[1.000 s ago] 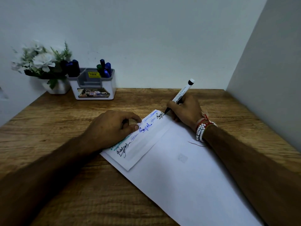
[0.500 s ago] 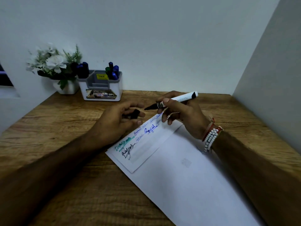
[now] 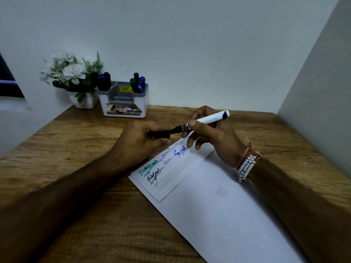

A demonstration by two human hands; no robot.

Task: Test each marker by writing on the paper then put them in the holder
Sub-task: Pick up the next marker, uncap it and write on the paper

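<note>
My right hand (image 3: pixel 212 137) grips a white marker (image 3: pixel 209 118) with a black tip, held level above the paper (image 3: pixel 218 205). My left hand (image 3: pixel 138 143) holds the black cap (image 3: pixel 158 134), which meets the marker's tip. The white paper lies slanted on the wooden desk (image 3: pixel 76 141) and bears several scribbled words in black, blue and green near its upper left edge. A white and grey holder (image 3: pixel 124 103) stands at the back left with several blue and green markers (image 3: pixel 137 83) upright in it.
A white pot of pale flowers (image 3: pixel 74 78) stands just left of the holder. Walls close the desk at the back and at the right. Beaded bracelets (image 3: pixel 247 164) circle my right wrist.
My right hand lifted the marker off the paper and turned it level. My left hand left the paper and brought the cap up to the tip.
</note>
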